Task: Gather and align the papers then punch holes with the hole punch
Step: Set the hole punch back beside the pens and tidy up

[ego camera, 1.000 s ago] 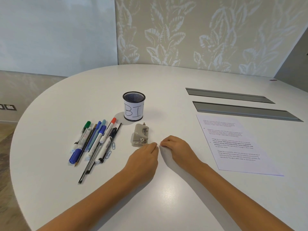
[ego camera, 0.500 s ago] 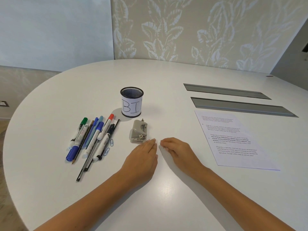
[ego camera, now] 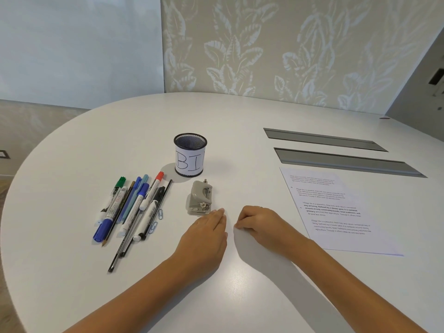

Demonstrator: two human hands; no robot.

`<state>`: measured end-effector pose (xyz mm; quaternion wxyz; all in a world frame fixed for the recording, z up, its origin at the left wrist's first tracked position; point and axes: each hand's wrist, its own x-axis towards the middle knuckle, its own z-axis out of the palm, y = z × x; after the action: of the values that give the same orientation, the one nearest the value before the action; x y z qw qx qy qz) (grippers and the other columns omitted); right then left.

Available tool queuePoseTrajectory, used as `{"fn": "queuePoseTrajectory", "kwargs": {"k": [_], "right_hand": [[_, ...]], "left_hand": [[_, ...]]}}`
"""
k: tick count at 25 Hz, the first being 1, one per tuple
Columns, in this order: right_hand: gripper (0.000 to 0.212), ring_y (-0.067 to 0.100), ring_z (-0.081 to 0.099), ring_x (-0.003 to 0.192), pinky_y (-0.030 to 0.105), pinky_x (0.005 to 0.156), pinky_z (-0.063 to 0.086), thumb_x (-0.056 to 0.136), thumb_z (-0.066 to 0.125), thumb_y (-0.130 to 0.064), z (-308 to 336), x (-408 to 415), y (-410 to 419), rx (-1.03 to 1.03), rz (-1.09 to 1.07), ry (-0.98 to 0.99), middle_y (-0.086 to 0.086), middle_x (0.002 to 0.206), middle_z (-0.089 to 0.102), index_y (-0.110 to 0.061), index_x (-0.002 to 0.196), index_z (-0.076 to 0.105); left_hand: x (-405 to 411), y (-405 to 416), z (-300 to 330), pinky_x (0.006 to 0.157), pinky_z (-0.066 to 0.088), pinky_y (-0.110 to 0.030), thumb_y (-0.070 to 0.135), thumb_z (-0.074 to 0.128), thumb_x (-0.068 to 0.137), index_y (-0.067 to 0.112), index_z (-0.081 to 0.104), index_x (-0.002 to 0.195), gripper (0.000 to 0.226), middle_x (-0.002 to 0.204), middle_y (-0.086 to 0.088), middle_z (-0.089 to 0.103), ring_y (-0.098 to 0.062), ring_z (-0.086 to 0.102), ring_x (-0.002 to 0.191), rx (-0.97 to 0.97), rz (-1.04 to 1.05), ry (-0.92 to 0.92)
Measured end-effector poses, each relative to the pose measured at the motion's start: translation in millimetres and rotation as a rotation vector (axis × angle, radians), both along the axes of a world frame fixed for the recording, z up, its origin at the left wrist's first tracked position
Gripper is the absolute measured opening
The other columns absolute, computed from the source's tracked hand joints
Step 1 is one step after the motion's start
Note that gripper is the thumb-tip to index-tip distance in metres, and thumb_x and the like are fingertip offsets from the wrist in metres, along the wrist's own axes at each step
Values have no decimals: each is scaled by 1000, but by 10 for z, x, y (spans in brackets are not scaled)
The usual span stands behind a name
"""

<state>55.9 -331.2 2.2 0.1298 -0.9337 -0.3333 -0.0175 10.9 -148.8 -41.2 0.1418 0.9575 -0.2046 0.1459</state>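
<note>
A printed paper [ego camera: 336, 207] lies flat on the white table [ego camera: 240, 121], to the right of both hands. The small grey hole punch [ego camera: 200, 197] stands just beyond my left hand [ego camera: 205, 233]. That hand lies flat on the table with straight fingers, its tips close to the punch's near end. My right hand [ego camera: 260, 222] rests beside it with its fingers curled under and nothing in them. Neither hand touches the paper.
A black mesh pen cup [ego camera: 190, 154] labelled "BI" stands behind the punch. Several pens and markers [ego camera: 133, 207] lie in a row at the left, with paper clips [ego camera: 157, 219] beside them. Two grey cable slots [ego camera: 346, 161] run across the table behind the paper.
The view has shifted slightly. My left hand's fingers have straightened and edged toward the hole punch. The right hand stays where it was.
</note>
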Motion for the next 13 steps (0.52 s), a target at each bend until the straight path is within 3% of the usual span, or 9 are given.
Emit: {"fn": "queuePoseTrajectory", "kwargs": {"k": [5,8,11,13], "right_hand": [[24,20,64,92,18,76,40,90,54,-8,41,102,31,-26,42,-56,4,105,70,-12,102,75],[27,21,64,91,17,74,38,88,52,-6,16,138,61,-29,-21,-39,4,104,70,-12,100,75],[28,21,64,89,21,76,45,86,50,-4,-32,103,80,-2,-60,-53,5,102,70,-11,99,74],[26,20,65,85,23,77,49,83,53,-3,-34,93,61,63,-88,-48,4,97,71,-10,95,75]], "left_hand": [[-26,-1,62,98,49,-35,19,58,86,-1,62,123,42,130,-15,62,-26,63,116,28,21,-50],[2,-5,19,116,26,-33,23,37,99,1,40,142,49,152,-13,38,-24,39,139,-2,0,20],[-5,5,2,110,35,-39,20,43,95,-2,50,135,46,143,-17,49,-30,50,131,35,19,-5],[3,1,6,114,29,-37,21,39,97,-1,44,139,48,148,-15,43,-28,44,135,30,9,12]]}}
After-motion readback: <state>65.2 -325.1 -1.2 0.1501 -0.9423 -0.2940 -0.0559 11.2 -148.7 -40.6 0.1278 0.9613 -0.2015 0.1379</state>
